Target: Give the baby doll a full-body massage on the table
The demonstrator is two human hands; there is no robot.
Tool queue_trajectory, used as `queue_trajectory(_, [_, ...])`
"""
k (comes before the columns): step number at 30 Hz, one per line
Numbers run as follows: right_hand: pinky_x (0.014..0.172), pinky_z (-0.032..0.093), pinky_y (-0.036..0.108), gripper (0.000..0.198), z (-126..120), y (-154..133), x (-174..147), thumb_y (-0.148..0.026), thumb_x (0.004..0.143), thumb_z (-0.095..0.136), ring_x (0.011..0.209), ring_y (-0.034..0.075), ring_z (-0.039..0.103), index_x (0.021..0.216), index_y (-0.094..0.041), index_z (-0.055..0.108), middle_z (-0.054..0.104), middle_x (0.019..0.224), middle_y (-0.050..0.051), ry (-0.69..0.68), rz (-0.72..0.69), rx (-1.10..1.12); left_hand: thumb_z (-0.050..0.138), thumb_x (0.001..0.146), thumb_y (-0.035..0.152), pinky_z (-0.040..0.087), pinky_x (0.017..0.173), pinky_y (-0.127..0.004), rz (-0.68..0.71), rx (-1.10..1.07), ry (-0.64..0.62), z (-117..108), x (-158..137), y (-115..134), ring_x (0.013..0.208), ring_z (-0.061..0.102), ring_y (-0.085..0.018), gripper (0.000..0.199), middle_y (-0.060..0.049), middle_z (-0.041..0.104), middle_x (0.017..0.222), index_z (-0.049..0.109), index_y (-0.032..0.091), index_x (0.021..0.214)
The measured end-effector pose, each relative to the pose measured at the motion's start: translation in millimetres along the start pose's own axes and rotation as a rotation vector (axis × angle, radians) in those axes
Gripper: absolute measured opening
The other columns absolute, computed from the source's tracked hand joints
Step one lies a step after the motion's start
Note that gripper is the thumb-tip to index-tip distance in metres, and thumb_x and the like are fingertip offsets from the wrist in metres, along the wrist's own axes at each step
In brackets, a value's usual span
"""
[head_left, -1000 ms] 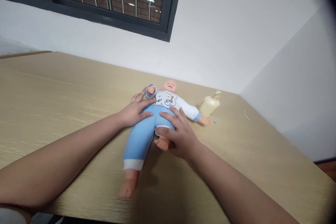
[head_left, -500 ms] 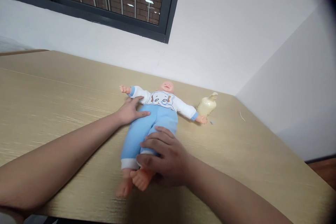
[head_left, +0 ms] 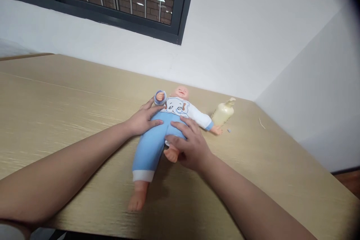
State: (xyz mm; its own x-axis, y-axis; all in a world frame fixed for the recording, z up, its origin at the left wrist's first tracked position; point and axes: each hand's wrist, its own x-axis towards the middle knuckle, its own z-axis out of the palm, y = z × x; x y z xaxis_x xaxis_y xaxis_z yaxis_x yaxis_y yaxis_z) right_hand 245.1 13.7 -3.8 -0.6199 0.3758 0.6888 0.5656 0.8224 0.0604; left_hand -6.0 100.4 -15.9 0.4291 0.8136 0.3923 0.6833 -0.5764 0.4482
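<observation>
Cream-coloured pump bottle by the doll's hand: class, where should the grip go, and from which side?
Probably best around the bottle's rounded body, below the narrow pump head, coming from the picture's right: the body is the broadest part, the head juts out narrowly, and the doll's hand lies near the base on the viewer's side.

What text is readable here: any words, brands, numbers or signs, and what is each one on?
None can be read.
Bottle: faint marks on its side, too small and blurred to read.
Doll: a cartoon face printed on its chest, with no readable lettering.
</observation>
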Motion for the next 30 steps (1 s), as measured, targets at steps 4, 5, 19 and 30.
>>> queue_trajectory(4, [0.106,0.040,0.056,0.028,3.9,5.8,-0.6,-0.047,0.086,0.069,0.135,0.036,0.044,0.105,-0.028,0.071,0.061,0.134,0.009,0.013,0.020,0.034,0.056,0.089,0.061,0.024,0.124,-0.042,0.006,-0.033,0.001,0.6,0.0,-0.1,0.151,0.023,-0.033,0.068,-0.008,0.024,0.161,0.050,0.025,0.147])
queue_trajectory(5, [0.107,0.039,0.057,0.029,3.3,3.8,-1.1,-0.049,0.085,0.070,0.135,0.036,0.044,0.106,-0.028,0.071,0.060,0.134,0.008,0.015,0.010,0.040,0.057,0.088,0.062,0.025,0.123,-0.042,-0.007,-0.044,0.005,1.3,-0.2,-0.5,0.150,0.025,-0.033,0.069,-0.008,0.026,0.159,0.051,0.026,0.146])
queue_trajectory(19, [0.094,0.046,0.041,0.019,-2.2,-43.2,0.8,-0.035,0.084,0.064,0.107,0.023,0.062,0.099,-0.025,0.068,0.069,0.109,0.005,-0.145,-0.217,0.244,0.060,0.069,0.084,0.038,0.109,-0.055,-0.440,-0.026,-0.072,2.7,1.5,-8.5,0.137,0.041,-0.044,0.104,-0.020,0.043,0.146,0.039,0.025,0.152])
queue_trajectory(30, [0.112,0.034,0.059,0.028,0.3,3.7,-1.3,-0.045,0.084,0.071,0.135,0.034,0.047,0.107,-0.028,0.069,0.060,0.135,0.009,0.053,0.021,0.073,0.050,0.094,0.058,0.015,0.123,-0.054,-0.004,0.144,-0.079,0.2,-1.7,9.5,0.154,0.002,-0.039,0.065,-0.006,0.007,0.169,0.044,0.029,0.152])
